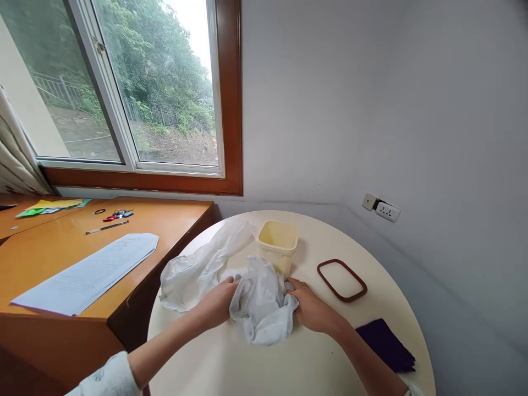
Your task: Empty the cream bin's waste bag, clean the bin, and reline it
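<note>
A crumpled white plastic bag [264, 302] is bunched up over the round table. My left hand [223, 300] grips its left side, fingers partly hidden in the folds. On the other side my right hand [304, 302] is closed on the bag's edge, thumb toward the middle. Just behind the bag stands an open pale yellow plastic bin [278, 242], its lower front partly covered by the bag. Another clear, loose plastic bag [193, 272] lies spread to the left of my left hand.
Right of the bin, a brown rounded-rectangle frame [342, 280] lies flat on the cream round table [231, 363]. A dark purple cloth [385, 345] rests near my right forearm. The wooden desk [173, 214] at left holds papers [91, 272], a pen [107, 227] and keys [118, 215].
</note>
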`<state>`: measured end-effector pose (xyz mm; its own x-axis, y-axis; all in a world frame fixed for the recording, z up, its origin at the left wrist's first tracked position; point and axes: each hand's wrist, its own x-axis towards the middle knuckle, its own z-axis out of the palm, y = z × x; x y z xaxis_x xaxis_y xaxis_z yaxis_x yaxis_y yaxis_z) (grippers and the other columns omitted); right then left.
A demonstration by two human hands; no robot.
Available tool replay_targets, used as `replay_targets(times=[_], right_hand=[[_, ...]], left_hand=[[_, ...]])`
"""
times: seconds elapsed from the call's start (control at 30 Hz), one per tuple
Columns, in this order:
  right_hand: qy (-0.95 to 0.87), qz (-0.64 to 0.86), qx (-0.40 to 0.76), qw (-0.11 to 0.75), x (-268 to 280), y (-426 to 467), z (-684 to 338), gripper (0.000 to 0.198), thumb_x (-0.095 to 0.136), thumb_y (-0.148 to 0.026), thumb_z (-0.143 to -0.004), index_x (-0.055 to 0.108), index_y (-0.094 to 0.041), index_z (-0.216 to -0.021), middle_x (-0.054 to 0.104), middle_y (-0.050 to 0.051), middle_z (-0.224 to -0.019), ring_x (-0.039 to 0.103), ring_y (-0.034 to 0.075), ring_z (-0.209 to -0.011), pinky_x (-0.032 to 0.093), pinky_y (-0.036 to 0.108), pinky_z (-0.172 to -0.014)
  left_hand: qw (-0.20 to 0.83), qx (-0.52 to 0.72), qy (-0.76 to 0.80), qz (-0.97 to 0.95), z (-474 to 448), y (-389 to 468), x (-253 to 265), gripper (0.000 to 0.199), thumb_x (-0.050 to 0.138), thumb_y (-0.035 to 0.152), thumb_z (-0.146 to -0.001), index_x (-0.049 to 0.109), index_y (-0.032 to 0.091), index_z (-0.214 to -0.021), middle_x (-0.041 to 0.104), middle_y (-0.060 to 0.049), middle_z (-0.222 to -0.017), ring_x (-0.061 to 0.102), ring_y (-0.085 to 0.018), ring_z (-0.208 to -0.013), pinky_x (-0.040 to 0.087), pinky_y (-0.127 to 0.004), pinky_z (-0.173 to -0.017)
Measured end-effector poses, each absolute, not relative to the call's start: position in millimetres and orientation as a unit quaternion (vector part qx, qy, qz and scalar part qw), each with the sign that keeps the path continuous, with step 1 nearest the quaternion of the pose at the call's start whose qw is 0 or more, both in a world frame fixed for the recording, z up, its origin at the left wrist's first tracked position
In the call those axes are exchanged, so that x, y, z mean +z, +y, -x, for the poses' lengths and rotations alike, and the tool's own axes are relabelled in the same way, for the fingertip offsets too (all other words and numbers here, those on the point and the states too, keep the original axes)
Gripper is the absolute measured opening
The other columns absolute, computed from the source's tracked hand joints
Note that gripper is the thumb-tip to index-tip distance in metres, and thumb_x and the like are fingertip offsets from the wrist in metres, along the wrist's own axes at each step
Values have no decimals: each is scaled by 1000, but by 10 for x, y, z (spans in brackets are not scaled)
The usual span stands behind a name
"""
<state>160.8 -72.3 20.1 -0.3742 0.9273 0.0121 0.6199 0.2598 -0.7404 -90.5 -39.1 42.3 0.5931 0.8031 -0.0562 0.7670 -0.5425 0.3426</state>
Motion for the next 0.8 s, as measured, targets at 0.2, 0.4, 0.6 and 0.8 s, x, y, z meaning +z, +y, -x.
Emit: replay_targets(times=[0.2, 0.4, 0.6, 0.8], right_hand=[[-713, 511, 394, 275, 142, -647, -1741, 32, 48, -15, -69, 59, -19, -98, 57, 6, -113, 50, 21, -105, 39, 34, -89], [-685, 467, 449, 334, 42, -610, -1662, 17, 48, -13, -64, 58, -15, -78, 62, 1, -74, 54, 15, -72, 42, 25, -67], [-635, 505, 423, 404, -46, -662, -1601, 6, 46, -16, -63, 52, -17, -65, 56, -1, -62, 51, 14, -66, 40, 23, -60], [-601, 499, 432, 451, 56, -739, -1589, 7, 47, -19, -62, 54, -17, -61, 56, -1, -61, 50, 14, -64, 40, 24, -60]], left_hand=[[123, 41, 432, -892, 987, -307, 427, 17, 54, 26, -70, 60, 22, -86, 55, -6, -101, 23, -36, -118, 27, -46, -94], [156, 64, 420, -892, 870, -269, 376, 7, 49, 15, -67, 54, 18, -72, 57, -4, -84, 46, -22, -86, 39, -30, -74], [186, 123, 411, -884, 859, -359, 410, 9, 47, 9, -60, 48, 17, -61, 55, -3, -79, 46, -19, -80, 38, -25, -66], [223, 132, 433, -863, 855, -464, 567, 9, 44, 8, -59, 45, 17, -61, 53, -4, -78, 47, -17, -73, 36, -24, -60]])
